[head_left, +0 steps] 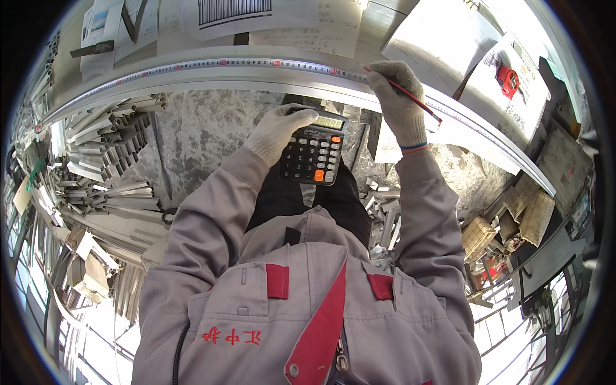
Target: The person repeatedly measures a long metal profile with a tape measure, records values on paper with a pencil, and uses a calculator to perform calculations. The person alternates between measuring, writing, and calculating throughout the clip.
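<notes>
My left hand, in a white knit glove, holds a black calculator by its upper left corner, tilted toward me over the floor. My right hand, also gloved, grips a red pencil whose tip touches the long metal bar lying along the workbench edge. A measuring tape runs along the top of that bar. Both grey sleeves come up from the lower edge.
Printed papers lie on the bench beyond the bar. A stack of cut aluminium profiles lies on the floor at left, with more offcuts by my right arm. A red tape-measure case rests on sheets at right.
</notes>
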`<state>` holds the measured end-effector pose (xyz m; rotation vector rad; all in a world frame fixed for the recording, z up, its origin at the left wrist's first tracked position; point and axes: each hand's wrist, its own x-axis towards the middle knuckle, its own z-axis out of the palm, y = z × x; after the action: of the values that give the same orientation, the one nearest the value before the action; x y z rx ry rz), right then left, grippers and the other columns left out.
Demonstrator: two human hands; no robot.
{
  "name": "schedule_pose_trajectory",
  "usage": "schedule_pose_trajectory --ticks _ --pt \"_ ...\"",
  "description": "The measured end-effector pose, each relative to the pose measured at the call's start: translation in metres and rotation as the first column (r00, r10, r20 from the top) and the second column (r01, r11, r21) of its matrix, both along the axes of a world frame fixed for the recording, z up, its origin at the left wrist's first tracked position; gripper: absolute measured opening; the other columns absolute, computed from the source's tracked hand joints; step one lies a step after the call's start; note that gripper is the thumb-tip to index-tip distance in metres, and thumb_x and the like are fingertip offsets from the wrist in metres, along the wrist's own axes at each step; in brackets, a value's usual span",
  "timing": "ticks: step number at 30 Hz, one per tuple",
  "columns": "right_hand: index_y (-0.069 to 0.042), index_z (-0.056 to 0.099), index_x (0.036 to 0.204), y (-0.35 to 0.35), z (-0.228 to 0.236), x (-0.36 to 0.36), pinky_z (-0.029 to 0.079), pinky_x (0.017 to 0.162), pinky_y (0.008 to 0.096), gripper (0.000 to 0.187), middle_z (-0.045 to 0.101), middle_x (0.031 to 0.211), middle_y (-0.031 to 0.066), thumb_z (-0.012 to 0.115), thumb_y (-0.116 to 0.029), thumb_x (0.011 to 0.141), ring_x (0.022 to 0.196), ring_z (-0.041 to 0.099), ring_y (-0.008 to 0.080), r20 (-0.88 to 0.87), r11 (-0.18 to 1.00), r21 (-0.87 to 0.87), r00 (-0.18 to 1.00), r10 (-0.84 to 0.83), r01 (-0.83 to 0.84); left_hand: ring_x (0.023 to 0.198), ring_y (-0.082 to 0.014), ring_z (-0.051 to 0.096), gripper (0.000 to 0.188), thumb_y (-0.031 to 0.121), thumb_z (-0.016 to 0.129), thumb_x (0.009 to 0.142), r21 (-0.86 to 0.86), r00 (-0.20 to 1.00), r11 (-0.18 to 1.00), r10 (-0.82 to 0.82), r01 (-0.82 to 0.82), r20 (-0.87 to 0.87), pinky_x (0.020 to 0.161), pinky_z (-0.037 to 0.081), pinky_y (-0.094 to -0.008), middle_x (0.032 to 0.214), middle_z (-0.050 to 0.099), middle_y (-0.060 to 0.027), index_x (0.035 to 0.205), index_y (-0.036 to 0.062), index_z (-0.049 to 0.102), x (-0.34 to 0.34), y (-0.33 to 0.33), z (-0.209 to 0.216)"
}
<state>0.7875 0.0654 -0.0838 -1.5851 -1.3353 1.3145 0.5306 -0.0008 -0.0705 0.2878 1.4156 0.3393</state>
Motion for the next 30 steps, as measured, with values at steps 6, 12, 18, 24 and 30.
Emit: schedule_pose_trajectory --ticks 6,12,18,24,30 --pt "-0.003 0.076 0.107 -0.012 0.002 -0.004 0.058 0.077 0.0290 0.011 0.077 0.094 0.0063 0.076 -0.010 0.098 0.084 0.069 0.0101 0.012 0.999 0.041 1.000 -0.028 0.027 0.086 -0.0122 0.072 0.040 0.034 0.081 0.093 -0.002 0.999 1.000 -0.005 0.005 0.033 0.078 0.056 -0.0290 0.104 0.076 -0.0041 0.120 0.0044 0.076 0.002 0.001 0.006" --pt "-0.003 0.075 0.108 -0.015 -0.004 -0.008 0.059 0.078 0.0295 0.011 0.077 0.095 0.0071 0.075 -0.007 0.097 0.085 0.070 0.0117 0.004 0.998 0.042 0.999 -0.050 0.050 0.087 -0.0121 0.072 0.037 0.034 0.081 0.094 -0.012 1.000 1.000 -0.021 0.021 0.020 0.078 0.056 -0.0293 0.104 0.076 -0.0041 0.118 0.0065 0.076 0.000 -0.004 0.002" --pt "-0.004 0.075 0.106 -0.016 -0.008 -0.010 0.059 0.078 0.0304 0.010 0.077 0.095 0.0084 0.076 -0.008 0.097 0.085 0.071 0.0130 0.023 0.995 0.078 0.998 -0.067 0.065 0.085 -0.0113 0.071 0.034 0.034 0.081 0.093 -0.025 1.000 1.000 -0.017 0.018 0.017 0.079 0.055 -0.0294 0.101 0.076 -0.0029 0.113 0.0078 0.077 -0.003 -0.009 -0.005" --pt "-0.004 0.075 0.107 -0.015 -0.005 -0.010 0.059 0.078 0.0305 0.010 0.077 0.095 0.0085 0.077 -0.008 0.097 0.085 0.071 0.0137 0.061 0.996 0.063 0.995 -0.073 0.069 0.085 -0.0105 0.070 0.030 0.034 0.082 0.093 -0.023 0.998 1.000 0.018 -0.016 0.067 0.079 0.054 -0.0289 0.101 0.076 -0.0018 0.111 0.0100 0.078 -0.004 -0.011 -0.011" --pt "-0.003 0.076 0.106 -0.013 -0.001 -0.010 0.059 0.079 0.0311 0.011 0.078 0.096 0.0088 0.077 -0.009 0.097 0.086 0.072 0.0139 0.032 0.996 0.049 0.997 -0.077 0.075 0.087 -0.0103 0.070 0.029 0.034 0.081 0.094 -0.015 0.997 1.000 0.013 -0.011 0.080 0.079 0.053 -0.0288 0.102 0.076 -0.0010 0.112 0.0117 0.078 -0.005 -0.013 -0.017"
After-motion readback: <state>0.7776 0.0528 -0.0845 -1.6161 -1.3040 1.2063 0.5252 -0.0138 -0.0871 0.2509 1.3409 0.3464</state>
